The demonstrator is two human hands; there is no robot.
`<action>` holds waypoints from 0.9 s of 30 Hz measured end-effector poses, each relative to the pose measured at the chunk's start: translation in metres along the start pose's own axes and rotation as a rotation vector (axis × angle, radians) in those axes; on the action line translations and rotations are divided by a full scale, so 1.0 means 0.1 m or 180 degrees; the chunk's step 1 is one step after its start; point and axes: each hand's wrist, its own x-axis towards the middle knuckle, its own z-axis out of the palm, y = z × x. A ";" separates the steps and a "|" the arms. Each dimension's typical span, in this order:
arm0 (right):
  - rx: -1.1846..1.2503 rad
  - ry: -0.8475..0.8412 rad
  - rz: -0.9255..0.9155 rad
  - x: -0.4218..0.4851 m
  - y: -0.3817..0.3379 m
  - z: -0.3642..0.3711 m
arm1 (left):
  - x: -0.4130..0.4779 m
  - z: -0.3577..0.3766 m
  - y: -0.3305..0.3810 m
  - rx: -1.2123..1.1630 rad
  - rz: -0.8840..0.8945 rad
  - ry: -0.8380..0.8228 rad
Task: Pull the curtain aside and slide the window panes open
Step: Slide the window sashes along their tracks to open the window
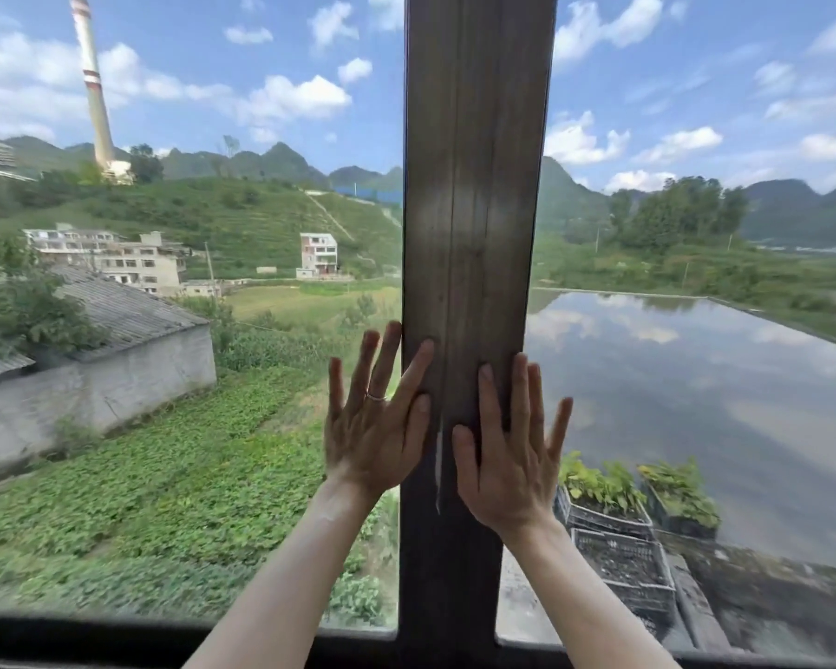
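Observation:
A wide dark wood-grain window frame post (474, 185) runs top to bottom through the middle of the view, between a left glass pane (189, 330) and a right glass pane (696, 354). My left hand (375, 417) lies flat with fingers spread, mostly on the left pane, its index finger and thumb on the post's left edge; a ring is on one finger. My right hand (510, 446) lies flat too, its thumb and fingers on the post's right part, the little finger over the right pane. No curtain is in view.
A dark bottom rail (117, 639) runs along the lower edge of the window. Outside lie green fields, grey buildings, a tall striped chimney (93, 89), a pond (696, 379) and crates of plants (618, 523) below the right pane.

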 end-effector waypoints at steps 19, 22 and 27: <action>-0.0292 -0.0117 0.0177 -0.02 0.22 -0.13 | -0.07 0.00 -0.16 -0.0066 0.0374 0.0063; -0.0375 -0.0154 0.0219 -0.05 0.37 -0.18 | -0.07 0.00 -0.16 -0.0125 0.0374 0.0057; -0.0456 -0.0324 0.0332 -0.07 0.65 -0.32 | -0.08 -0.01 -0.16 -0.0221 0.0300 0.0057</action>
